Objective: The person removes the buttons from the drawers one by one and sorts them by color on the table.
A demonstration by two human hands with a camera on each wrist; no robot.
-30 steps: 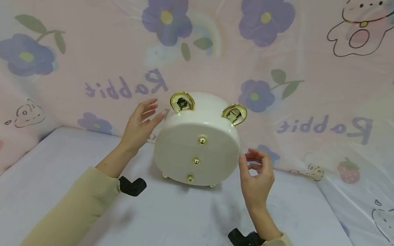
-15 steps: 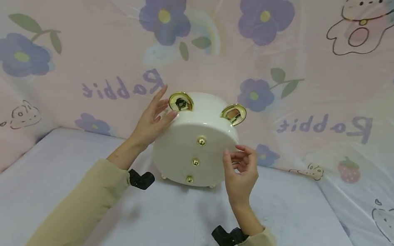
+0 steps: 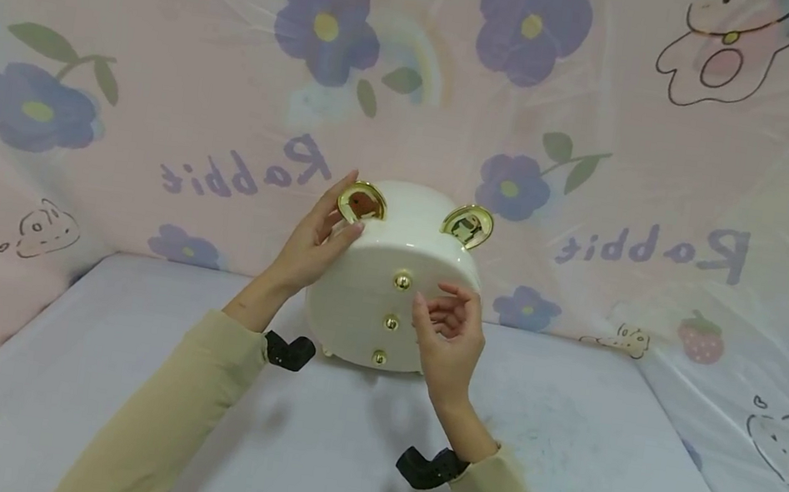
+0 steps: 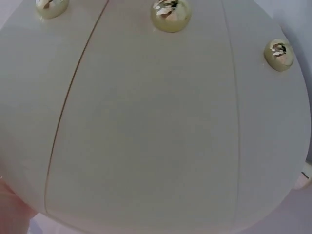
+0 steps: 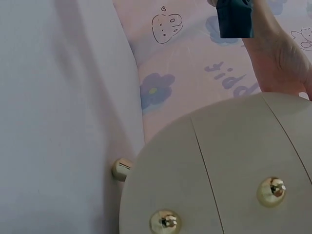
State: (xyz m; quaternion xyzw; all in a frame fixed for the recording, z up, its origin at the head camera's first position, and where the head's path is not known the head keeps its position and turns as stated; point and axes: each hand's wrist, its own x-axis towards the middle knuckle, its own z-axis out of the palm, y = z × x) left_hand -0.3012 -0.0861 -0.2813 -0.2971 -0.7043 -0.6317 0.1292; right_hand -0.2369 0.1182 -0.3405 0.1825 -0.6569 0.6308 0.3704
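A white rounded drawer box (image 3: 358,291) with two gold ears (image 3: 468,226) stands upright on short feet in the head view. Three gold knobs run down its front, the top knob (image 3: 402,281) above the middle knob (image 3: 391,323) and bottom knob (image 3: 379,357). My left hand (image 3: 315,245) holds the box's upper left side, thumb on the front edge and fingers behind the left ear. In front of the right half hovers my right hand (image 3: 453,338), fingers loosely bent and holding nothing, thumb near the upper knobs. Seams between drawers (image 4: 146,126) show in the left wrist view.
The box stands on a white-covered table (image 3: 564,438). Behind it hangs a pink patterned cloth (image 3: 424,141) with flowers and reversed lettering. Each wrist wears a black camera mount, the left mount (image 3: 290,352) and the right mount (image 3: 430,468).
My left hand has moved right and up onto the box's side by the left ear. My right hand has moved left, from beside the box to in front of its knobs.
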